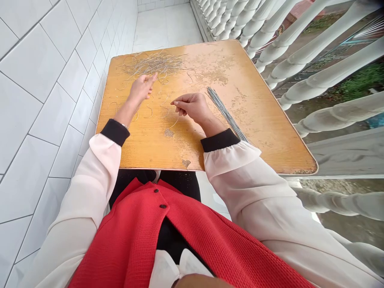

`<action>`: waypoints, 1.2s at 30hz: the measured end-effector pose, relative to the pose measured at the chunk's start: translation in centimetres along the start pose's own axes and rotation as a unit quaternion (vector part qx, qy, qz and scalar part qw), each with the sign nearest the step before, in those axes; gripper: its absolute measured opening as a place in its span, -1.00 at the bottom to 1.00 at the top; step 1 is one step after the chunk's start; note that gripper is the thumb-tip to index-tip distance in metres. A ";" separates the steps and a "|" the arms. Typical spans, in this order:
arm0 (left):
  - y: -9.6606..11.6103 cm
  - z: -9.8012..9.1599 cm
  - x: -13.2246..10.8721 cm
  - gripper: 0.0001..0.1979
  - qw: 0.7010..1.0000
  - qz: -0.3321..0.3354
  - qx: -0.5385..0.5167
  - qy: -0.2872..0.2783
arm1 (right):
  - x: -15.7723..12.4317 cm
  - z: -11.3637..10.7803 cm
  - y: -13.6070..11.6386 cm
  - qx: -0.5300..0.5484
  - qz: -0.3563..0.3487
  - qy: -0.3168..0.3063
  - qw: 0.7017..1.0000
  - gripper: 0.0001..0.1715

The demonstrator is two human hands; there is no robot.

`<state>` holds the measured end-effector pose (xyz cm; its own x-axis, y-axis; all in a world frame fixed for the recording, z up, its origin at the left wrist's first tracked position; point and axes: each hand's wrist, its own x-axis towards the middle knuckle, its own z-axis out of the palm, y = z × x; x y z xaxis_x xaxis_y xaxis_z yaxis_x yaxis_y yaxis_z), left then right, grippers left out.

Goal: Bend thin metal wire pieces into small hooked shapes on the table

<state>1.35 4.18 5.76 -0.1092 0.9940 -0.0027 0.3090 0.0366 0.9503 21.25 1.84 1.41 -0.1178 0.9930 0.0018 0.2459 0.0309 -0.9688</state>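
A worn wooden table stands in front of me. At its far left lies a tangled pile of bent wire hooks. My left hand reaches toward that pile, fingers stretched forward and holding nothing, fingertips at the pile's near edge. My right hand is over the table's middle, thumb and fingers pinched on a thin curved wire hook that hangs down to the tabletop. Several loose hooks lie between my hands. A bundle of straight metal wires rests just right of my right hand.
A white tiled wall runs close along the left. A white balustrade lines the right side and far corner. The table's surface is chipped near its front edge. Tiled floor lies beyond the table.
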 end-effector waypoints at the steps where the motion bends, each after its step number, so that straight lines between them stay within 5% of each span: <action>1: 0.5 0.3 0.4 -0.70 1.000 0.002 -0.005 -0.031 | 0.0 -0.1 0.0 -0.004 -0.001 -0.004 1.000 -0.75; 4: 1.1 1.1 1.5 -0.70 0.994 -0.002 -0.002 -0.108 | 0.1 -0.3 -0.1 -0.010 0.011 -0.014 1.000 -0.76; 10: 0.7 1.4 2.3 -0.73 0.985 0.046 0.011 -0.166 | 0.0 -0.8 -0.5 0.001 0.034 -0.007 0.999 -0.66; 20: 0.4 3.5 3.9 -0.71 0.995 -0.011 -0.041 -0.092 | 0.4 -0.4 0.2 0.081 0.061 0.036 0.994 -0.64; 36: -0.2 4.6 4.4 -0.73 0.994 -0.026 -0.049 -0.099 | 0.1 -0.5 0.3 0.105 0.095 -0.015 0.990 -0.69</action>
<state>5.18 9.02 4.09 0.0685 0.9921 -0.1047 0.2131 0.0880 0.9731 21.80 1.99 1.26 -0.1177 0.9747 -0.1902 0.0616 -0.1840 -0.9810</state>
